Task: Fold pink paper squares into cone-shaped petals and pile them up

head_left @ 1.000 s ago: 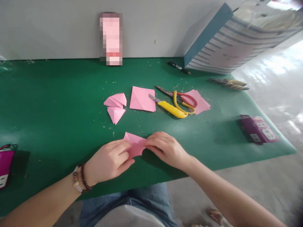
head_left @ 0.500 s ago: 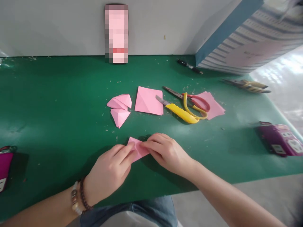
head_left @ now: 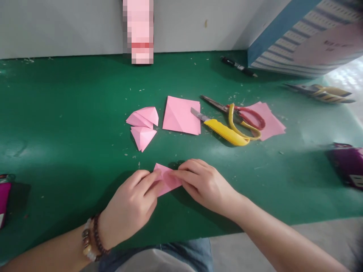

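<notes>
Green desk (head_left: 70, 87) against a pale wall (head_left: 70, 30). Two folded pink pieces (head_left: 143, 136) sit left of a creased pink square (head_left: 181, 113); their folding looks well along. Near side, centre: pink paper (head_left: 169, 183) between both hands, seemingly partway folded. More flat sheets (head_left: 270, 122) lie to the right, partly under scissors (head_left: 256, 120); a yellow-handled knife (head_left: 224, 132) overlaps the square. Left hand (head_left: 132, 200): grip nearly closed, fingers over the paper's left end, thumb hidden. Right hand (head_left: 210, 185): grip closed, fingertips on its right end.
</notes>
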Motion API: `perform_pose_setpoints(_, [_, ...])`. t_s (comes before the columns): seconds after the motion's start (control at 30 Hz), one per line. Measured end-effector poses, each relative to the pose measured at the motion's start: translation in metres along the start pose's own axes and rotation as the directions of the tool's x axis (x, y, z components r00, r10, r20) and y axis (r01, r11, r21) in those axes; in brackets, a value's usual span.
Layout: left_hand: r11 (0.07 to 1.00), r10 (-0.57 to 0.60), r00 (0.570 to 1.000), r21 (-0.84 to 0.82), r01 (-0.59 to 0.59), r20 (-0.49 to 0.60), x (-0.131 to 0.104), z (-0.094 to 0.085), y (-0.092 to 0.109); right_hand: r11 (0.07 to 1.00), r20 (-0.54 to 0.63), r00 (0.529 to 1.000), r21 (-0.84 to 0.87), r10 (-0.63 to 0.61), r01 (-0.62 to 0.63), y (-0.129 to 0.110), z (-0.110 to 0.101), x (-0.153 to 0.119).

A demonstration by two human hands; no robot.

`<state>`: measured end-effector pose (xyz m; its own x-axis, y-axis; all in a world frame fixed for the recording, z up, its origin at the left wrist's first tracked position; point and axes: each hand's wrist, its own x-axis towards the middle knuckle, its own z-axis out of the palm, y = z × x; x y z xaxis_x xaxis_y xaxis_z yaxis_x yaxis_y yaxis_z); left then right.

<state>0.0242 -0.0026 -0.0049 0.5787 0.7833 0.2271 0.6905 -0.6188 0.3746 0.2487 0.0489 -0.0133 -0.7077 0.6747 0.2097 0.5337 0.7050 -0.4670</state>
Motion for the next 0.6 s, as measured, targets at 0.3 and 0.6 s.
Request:
perform_pose_setpoints(0.3, [0.999,-0.024,1.000,-0.024,0.025,0.016,-0.0003,-0.0019,0.0006,1.000,-0.013,1.000,-0.013,-0.012,0.012,-0.0005,0.0007,0.0023])
perform_pose_setpoints(0.6, [0.999,-0.042,0.998,-0.033,0.043,0.037,0.0001,-0.0019,0.0015,1.000,0.009,1.000,-0.023,0.003,-0.003,-0.0010,0.0009,0.0013])
